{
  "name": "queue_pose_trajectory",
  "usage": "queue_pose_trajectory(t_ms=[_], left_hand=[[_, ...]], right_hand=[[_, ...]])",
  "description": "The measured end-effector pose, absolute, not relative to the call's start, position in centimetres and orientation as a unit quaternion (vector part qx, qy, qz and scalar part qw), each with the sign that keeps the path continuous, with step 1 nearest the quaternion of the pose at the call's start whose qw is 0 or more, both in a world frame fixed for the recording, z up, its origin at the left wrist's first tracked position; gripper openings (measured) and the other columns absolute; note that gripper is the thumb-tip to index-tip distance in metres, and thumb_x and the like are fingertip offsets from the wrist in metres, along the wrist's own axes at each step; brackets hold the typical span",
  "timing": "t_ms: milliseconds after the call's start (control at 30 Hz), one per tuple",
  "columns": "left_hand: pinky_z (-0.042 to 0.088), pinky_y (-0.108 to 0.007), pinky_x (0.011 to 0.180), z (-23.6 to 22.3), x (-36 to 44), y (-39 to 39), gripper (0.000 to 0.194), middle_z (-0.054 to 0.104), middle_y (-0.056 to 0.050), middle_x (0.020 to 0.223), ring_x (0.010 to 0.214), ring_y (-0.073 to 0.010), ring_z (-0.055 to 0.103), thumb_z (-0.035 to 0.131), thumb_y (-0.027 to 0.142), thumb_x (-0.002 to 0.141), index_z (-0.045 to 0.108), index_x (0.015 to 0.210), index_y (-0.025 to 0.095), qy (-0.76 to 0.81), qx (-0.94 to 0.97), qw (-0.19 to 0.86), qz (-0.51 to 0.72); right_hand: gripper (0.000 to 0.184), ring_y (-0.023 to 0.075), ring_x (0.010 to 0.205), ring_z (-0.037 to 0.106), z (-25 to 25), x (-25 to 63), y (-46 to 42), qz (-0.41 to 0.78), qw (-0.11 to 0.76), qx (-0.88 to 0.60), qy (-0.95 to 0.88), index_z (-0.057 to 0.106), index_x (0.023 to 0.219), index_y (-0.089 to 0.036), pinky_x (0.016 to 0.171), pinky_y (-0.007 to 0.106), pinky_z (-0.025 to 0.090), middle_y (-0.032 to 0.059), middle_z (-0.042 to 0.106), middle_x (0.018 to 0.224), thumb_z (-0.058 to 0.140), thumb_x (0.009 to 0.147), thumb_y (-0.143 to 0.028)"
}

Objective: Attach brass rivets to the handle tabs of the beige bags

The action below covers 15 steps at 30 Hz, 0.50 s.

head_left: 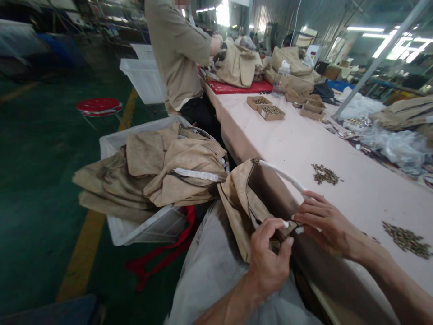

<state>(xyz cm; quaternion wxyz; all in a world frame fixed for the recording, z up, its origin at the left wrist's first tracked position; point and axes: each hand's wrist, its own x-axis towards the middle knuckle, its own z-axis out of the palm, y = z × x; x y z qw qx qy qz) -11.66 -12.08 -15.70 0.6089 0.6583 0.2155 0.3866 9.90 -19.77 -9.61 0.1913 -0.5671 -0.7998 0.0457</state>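
Two bare hands work at the edge of a khaki fabric bag [241, 203], which lies partly over the person's lap, beside the near side of the table [287, 140]. The left hand [270, 257] has a narrow grip, thumb and index finger closing on a small edge section of the bag; the right hand [321, 221] pinches the same section from the other side, its grip also narrow. Most of the bag hangs to the left of both hands, outside their grip. A white strip [282, 174] arcs from the bag's upper corner to the right hand's raised fingers. White covering shows at the left index fingertip.

Small metal pieces form one pile [325, 174] on the table beyond the right hand and another pile [407, 239] near the right forearm. Farther along are open cardboard boxes [271, 113] of small parts, a clear jar [281, 80] and more khaki bags [238, 65] on a red surface [225, 87]. A white crate [135, 232] on the left holds heaped khaki bags, some draping over its rim. Behind it, another person [181, 54] stands at the table, near a red stool [99, 106].
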Motion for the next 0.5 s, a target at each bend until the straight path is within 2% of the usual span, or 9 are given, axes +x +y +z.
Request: queue_pose_trajectory(t_ms=[67,167,267,333,400,500], left_hand=[[0.051,-0.038,0.103,-15.9,-11.5,-12.3,0.023,0.073,-0.013,0.119,0.113,-0.0257,0.067,0.060,0.012,0.096,0.070,0.115,0.020,0.166,0.710,0.547,0.412],[0.052,-0.042,0.104,-16.3,-10.9,-12.0,0.029,0.071,-0.018,0.124,0.114,-0.0266,0.067,0.052,0.009,0.099,0.064,0.125,0.016,0.094,0.768,0.488,0.405],[0.055,-0.043,0.095,-16.4,-10.3,-11.6,0.027,0.072,-0.020,0.115,0.105,-0.0271,0.069,0.047,0.012,0.101,0.060,0.124,0.013,0.054,0.795,0.458,0.395],[0.056,-0.039,0.084,-16.2,-10.1,-11.7,0.023,0.074,-0.015,0.101,0.090,-0.0238,0.071,0.044,0.016,0.103,0.060,0.119,0.013,0.051,0.791,0.478,0.378],[0.056,-0.032,0.073,-15.8,-10.1,-12.0,0.020,0.075,-0.010,0.090,0.074,-0.0186,0.071,0.044,0.021,0.106,0.060,0.115,0.015,0.066,0.768,0.544,0.332],[0.055,-0.026,0.065,-14.9,-10.0,-12.7,0.019,0.077,-0.007,0.088,0.065,-0.0146,0.070,0.050,0.031,0.107,0.062,0.112,0.016,0.096,0.701,0.655,0.265]], right_hand=[[0.021,0.0194,0.082,0.063,-8.5,10.0,-20.2,0.063,0.171,-0.574,-0.799,0.065,0.112,-0.025,0.122,0.056,0.031,0.0009,0.066,0.087,0.057,0.096,-0.013],[0.018,0.0182,0.078,0.061,-7.3,10.3,-20.7,0.082,0.182,-0.572,-0.796,0.066,0.107,-0.025,0.124,0.057,0.028,-0.0013,0.061,0.081,0.060,0.094,-0.014],[0.013,0.0181,0.078,0.060,-6.8,10.5,-21.0,0.100,0.230,-0.563,-0.787,0.068,0.104,-0.024,0.125,0.058,0.026,-0.0007,0.060,0.081,0.063,0.094,-0.016],[0.008,0.0183,0.078,0.060,-6.8,10.8,-21.1,0.123,0.282,-0.555,-0.773,0.068,0.102,-0.023,0.125,0.058,0.025,-0.0001,0.061,0.082,0.066,0.095,-0.021],[0.008,0.0193,0.080,0.060,-6.8,11.1,-21.0,0.147,0.338,-0.546,-0.752,0.069,0.100,-0.022,0.125,0.058,0.024,0.0006,0.061,0.083,0.069,0.095,-0.028],[0.017,0.0209,0.083,0.061,-6.9,11.6,-20.9,0.173,0.394,-0.543,-0.721,0.070,0.096,-0.021,0.125,0.058,0.024,0.0015,0.062,0.084,0.073,0.094,-0.037]])
